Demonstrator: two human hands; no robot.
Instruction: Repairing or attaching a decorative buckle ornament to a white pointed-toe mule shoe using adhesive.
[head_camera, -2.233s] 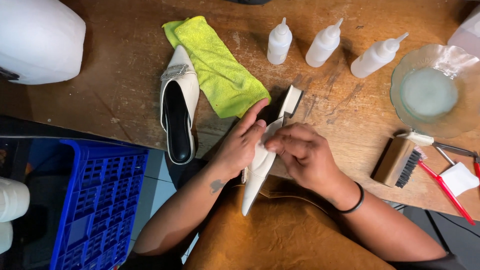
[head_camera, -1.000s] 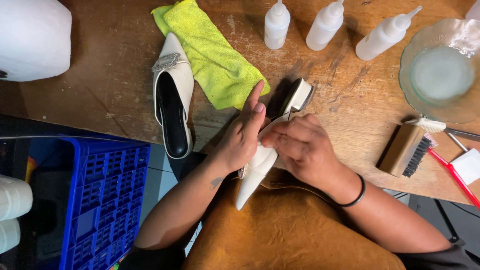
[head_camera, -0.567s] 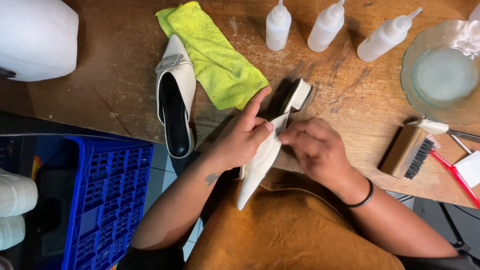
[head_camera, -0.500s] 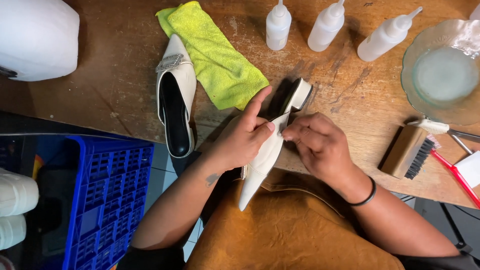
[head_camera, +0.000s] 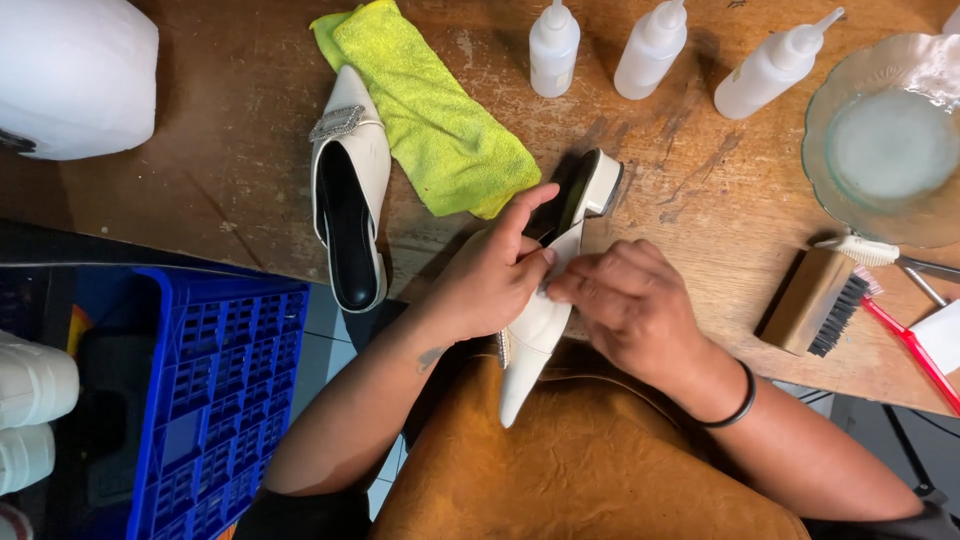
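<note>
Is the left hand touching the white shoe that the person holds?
Touching. The head view shows the left hand wrapped around the white shoe, its fingers lying flat on the shoe's side.

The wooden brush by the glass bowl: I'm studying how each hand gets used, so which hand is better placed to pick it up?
Probably the right hand: the wooden brush lies on its side of the table, while the left hand grips the white shoe.

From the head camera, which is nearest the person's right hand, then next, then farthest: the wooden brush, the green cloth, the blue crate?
From the right hand:
1. Wooden brush, on the table to its right.
2. Green cloth, up and left on the table.
3. Blue crate, far left, below the table edge.
</note>
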